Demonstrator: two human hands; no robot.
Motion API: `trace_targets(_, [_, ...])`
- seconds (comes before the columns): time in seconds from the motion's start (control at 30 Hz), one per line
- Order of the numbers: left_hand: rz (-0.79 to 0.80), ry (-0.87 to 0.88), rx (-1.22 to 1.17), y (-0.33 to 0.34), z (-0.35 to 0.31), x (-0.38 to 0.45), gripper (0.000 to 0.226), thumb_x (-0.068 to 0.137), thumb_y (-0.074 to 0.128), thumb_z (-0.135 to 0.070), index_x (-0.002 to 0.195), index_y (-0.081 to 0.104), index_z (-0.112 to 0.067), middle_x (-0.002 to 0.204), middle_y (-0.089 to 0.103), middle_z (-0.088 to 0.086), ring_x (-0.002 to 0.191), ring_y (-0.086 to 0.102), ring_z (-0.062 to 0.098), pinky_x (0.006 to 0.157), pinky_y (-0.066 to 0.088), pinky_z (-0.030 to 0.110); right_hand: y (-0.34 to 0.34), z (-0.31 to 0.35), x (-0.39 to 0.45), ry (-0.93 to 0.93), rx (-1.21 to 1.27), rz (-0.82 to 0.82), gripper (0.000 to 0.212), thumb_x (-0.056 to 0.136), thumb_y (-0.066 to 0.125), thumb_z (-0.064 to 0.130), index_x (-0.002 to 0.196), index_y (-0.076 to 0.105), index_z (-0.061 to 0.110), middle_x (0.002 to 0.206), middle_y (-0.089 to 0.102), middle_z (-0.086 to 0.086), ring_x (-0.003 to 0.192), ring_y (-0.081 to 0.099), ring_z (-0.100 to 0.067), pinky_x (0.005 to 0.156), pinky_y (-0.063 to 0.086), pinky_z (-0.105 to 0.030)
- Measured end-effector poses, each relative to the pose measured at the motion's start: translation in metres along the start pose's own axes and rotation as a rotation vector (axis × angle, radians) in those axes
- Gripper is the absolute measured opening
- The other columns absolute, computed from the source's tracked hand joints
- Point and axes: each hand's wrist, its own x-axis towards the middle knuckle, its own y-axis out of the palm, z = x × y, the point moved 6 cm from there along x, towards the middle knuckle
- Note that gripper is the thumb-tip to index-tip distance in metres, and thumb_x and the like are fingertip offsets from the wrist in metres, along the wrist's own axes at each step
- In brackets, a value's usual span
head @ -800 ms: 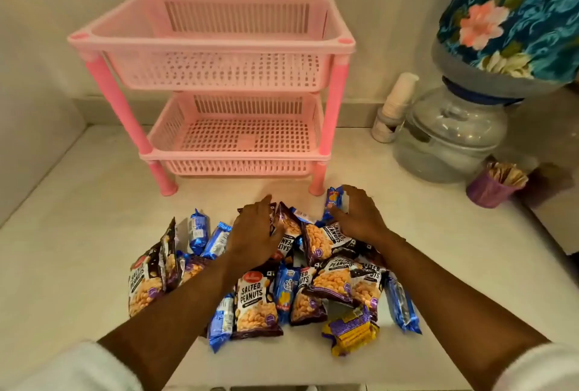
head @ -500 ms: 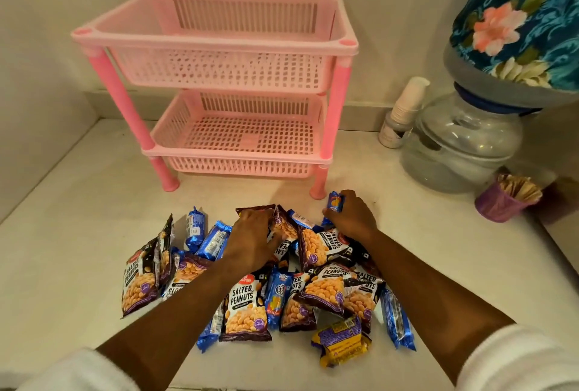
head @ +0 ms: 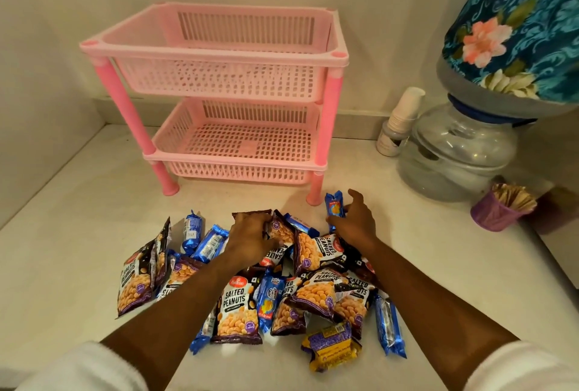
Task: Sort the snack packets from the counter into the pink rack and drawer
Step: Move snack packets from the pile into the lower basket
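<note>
Pink rack (head: 219,55): perforated plastic, smooth, slight sheen. Snack packets (head: 238,309): glossy crinkled foil-plastic film. Counter (head: 78,202): smooth, matt, stone-like.

The left hand (head: 250,238) covers the top of a peanut packet (head: 279,227), so how its fingers sit underneath can't be made out. The right hand (head: 355,223) hides the lower end of a blue packet (head: 334,207). Both forearms lie over the pile (head: 313,293), blocking several packets. The flowered cover (head: 520,23) runs off the top and right edges. The purple cup (head: 498,212) holds something too blurred to name.
</note>
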Motion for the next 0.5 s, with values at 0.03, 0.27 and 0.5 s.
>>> trace_targets(0.03, [0.007,0.008,-0.027,0.000,-0.002,0.001,0.063,0.073,0.082,-0.043,0.128,0.061,-0.021,0.117,0.057,0.002,0.121,0.046,0.024,0.099,0.048,0.040,-0.004,0.000,-0.002,-0.008,0.030,-0.008,0.093,0.074,0.085,0.030,0.150,0.032,0.024,0.123,0.065,-0.002,0.095,0.064,-0.016,0.082,0.050,-0.032])
trace_targets(0.27, [0.046,0.044,-0.382,-0.014,-0.014,0.000,0.016,0.083,0.076,-0.016,0.097,0.067,-0.014,0.090,0.072,0.004,0.085,0.066,0.023,0.071,0.049,0.029,-0.026,0.023,-0.027,-0.211,0.149,-0.074,0.062,0.070,0.088,0.021,0.126,0.062,0.021,0.117,0.065,0.003,0.099,0.063,-0.014,0.083,0.053,-0.029])
trace_targets(0.5, [-0.032,0.016,-0.606,-0.042,-0.014,-0.005,0.024,0.094,0.065,-0.021,0.117,0.058,-0.021,0.107,0.066,-0.001,0.098,0.064,0.018,0.078,0.051,0.029,-0.024,0.069,-0.051,-0.307,0.320,0.019,0.059,0.070,0.089,0.019,0.121,0.060,0.024,0.111,0.066,0.009,0.094,0.063,-0.004,0.075,0.056,-0.023])
